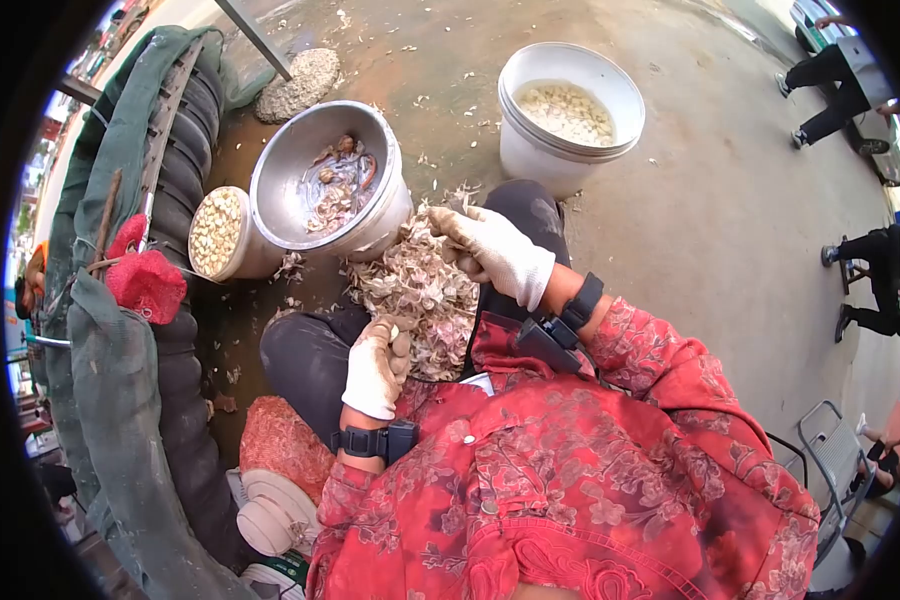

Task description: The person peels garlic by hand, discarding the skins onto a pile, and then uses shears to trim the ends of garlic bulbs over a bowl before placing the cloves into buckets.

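My left hand (374,372), in a white glove with soiled fingertips, is closed at the near left edge of a heap of papery garlic skins (425,290). A small pale garlic clove (402,325) shows between its thumb and fingers. Over the far right side of the heap, my right hand (500,250) wears a matching glove. Its fingers are curled together toward the skins, and what they hold is hidden. The heap lies between my knees. Beyond it, a metal basin (260,200) holds skins and a wet, shiny patch.
Left of the basin stands a tub of peeled cloves (216,232). A white bucket (530,150) at the back right holds cloves in liquid. A green net-covered barrier (120,400) runs along the left. A red mesh sack (280,445) sits by my left side. People stand at the far right.
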`<state>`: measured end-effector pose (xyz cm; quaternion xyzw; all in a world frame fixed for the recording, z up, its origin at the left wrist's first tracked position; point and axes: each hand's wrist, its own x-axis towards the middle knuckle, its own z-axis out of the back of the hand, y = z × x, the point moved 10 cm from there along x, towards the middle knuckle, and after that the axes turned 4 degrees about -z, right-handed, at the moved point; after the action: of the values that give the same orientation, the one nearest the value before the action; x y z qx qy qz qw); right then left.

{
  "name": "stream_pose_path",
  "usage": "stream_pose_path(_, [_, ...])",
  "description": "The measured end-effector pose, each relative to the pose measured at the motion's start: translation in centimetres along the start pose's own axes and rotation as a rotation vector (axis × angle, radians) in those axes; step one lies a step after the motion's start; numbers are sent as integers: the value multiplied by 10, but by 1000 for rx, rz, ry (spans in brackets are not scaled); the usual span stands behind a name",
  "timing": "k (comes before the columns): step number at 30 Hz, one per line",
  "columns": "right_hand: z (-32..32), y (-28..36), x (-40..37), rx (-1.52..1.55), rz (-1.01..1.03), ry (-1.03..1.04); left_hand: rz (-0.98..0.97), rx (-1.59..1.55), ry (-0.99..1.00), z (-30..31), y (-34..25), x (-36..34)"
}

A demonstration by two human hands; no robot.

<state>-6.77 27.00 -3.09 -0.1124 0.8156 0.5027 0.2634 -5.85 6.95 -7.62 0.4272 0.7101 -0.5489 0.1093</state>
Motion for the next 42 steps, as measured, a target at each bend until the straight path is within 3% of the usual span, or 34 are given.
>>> stream_pose_path(4, [-22,-16,-9,-85,-64,51,-43,-27,-119,6,-6,-8])
stream_pose_path(9, [-49,-27,-22,-264,-111,124,-184,-38,100,-9,-25,-14])
stream_pose_path(18, [-79,-47,-33,-357,-110,239,-253,-117,33,-7,-25,-18])
stream_pose_path(20, [-95,-33,-49,-261,-97,289,-388,-176,16,-8,-28,-15])
stream_pose_path(23, [-96,-53,-48,-345,-209,392,-383,-166,-117,-7,-32,-20])
stream_pose_path(27, [-100,-63,-46,-167,-224,435,-415,-110,-98,-9,-38,-20])
stream_pose_path(33, [-107,-64,-47,-65,-216,471,-266,-383,-57,1,-12,-6])
stream_pose_path(35, [-105,-60,-45,-99,-191,415,-571,-22,14,15,-14,10])
stream_pose_path(36, [-106,-60,-44,-100,-192,417,-572,-24,11,11,-19,6])
stream_pose_path(38, [-105,-62,-44,-53,-211,414,-323,-222,-118,11,-10,2])
stream_pose_path(42, [-109,-53,-48,-74,-178,407,-312,-216,-92,13,-16,-1])
